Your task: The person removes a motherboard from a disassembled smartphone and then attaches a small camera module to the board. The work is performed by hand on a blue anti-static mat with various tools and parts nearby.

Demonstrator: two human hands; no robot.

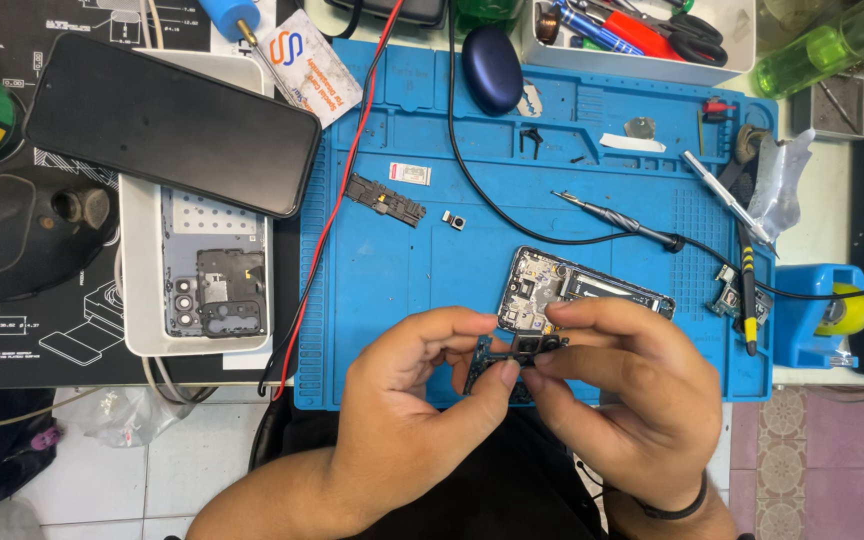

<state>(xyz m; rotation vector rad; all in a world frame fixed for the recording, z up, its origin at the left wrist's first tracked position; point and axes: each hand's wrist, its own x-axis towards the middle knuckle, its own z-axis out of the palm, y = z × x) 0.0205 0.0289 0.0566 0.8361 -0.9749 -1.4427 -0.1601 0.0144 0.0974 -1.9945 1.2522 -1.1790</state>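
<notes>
both hands are pinching a small dark circuit board [512,352] at the near edge of the ribbed blue rubber mat [402,270]. the left hand [407,390] is closing thumb and forefinger on the board's left end, and the right hand [627,385] is clamping its right end. fingers are covering most of the board, so its outline is hard to make out. just beyond it an opened phone frame [582,290] is lying tilted, its near part hidden by the knuckles. a thin metal probe [617,222] with a black cable is resting farther right. at far left, a glossy black phone [167,122] is bridging a white plastic tray [142,330].
</notes>
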